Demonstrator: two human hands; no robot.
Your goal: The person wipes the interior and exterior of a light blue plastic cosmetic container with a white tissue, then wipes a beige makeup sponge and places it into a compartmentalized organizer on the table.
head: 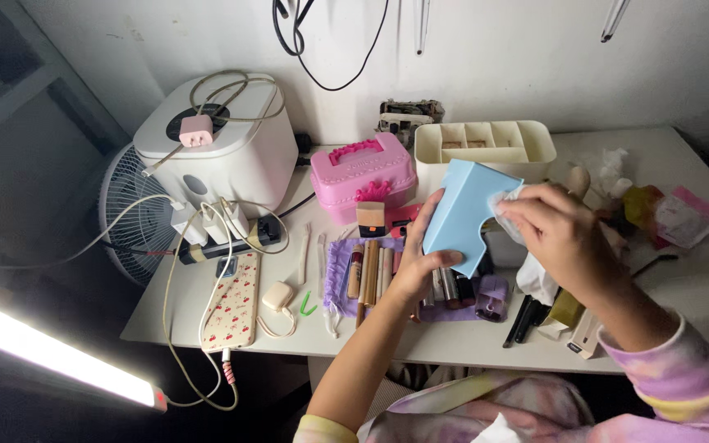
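My left hand (pixel 417 264) grips a light blue plastic organiser piece (pixel 463 215), holding it tilted above the white desk. Pressed against the piece's upper right side, my right hand (pixel 561 235) holds a white tissue (pixel 504 205). Below the hands lies a purple cloth (pixel 340 271) with several lipsticks and makeup sticks (pixel 368 272) on it. A cream divided organiser tray (pixel 527 152) stands just behind the blue piece.
A pink case (pixel 361 174) sits behind the makeup. At left stand a white boxy appliance (pixel 221 148), a power strip with chargers (pixel 225 234), a cherry-patterned phone (pixel 235 302) and a fan (pixel 129 215). Wrappers and tissues (pixel 658 209) clutter the right side. A lit tube lamp (pixel 51 351) glows below left.
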